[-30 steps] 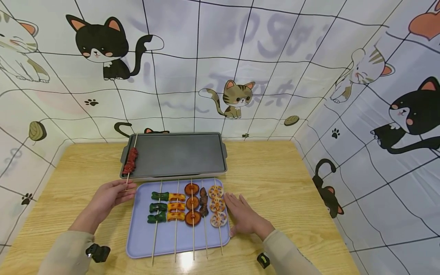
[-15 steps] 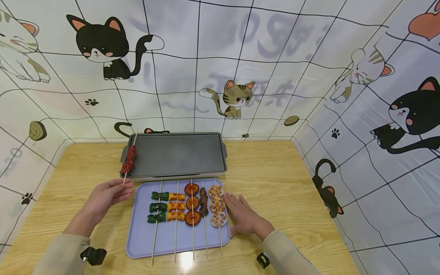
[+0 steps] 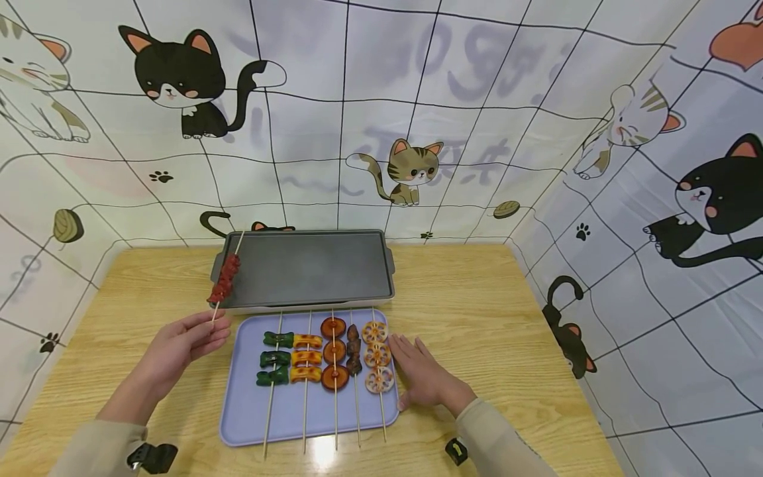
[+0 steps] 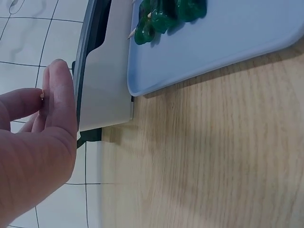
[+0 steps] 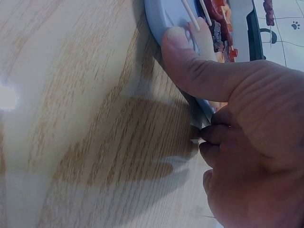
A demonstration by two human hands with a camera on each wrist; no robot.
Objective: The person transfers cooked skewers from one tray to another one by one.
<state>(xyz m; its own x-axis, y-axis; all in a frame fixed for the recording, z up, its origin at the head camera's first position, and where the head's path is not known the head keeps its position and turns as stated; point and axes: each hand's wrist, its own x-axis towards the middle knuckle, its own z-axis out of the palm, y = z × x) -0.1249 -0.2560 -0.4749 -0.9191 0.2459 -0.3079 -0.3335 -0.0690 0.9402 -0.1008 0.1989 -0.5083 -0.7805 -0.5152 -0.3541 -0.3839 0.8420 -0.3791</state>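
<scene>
My left hand (image 3: 181,344) pinches the bare lower end of a skewer of red meat chunks (image 3: 225,278) between thumb and fingers. The skewer slants over the left end of a dark griddle (image 3: 310,268). In the right wrist view, the red meat skewer (image 5: 269,12) shows against the wall, beyond the griddle's edge. In the left wrist view, only the stick's cut end shows at the left thumb tip (image 4: 35,100). My right hand (image 3: 426,374) rests against the right edge of a lavender tray (image 3: 244,414), its fingers extended and its thumb (image 5: 190,66) at the rim.
Several skewers lie side by side on the tray: green pepper (image 3: 274,358), yellow pieces (image 3: 306,358), round brown slices (image 3: 334,351), dark meat (image 3: 354,350) and lotus root slices (image 3: 377,354). Their sticks overhang its front edge. A cat-print sheet (image 3: 310,132) walls in the wooden table (image 3: 477,318).
My left hand has drawn a little to the left and back, and the red meat skewer has shifted left and tilted more with it. The right hand and the tray stay put.
</scene>
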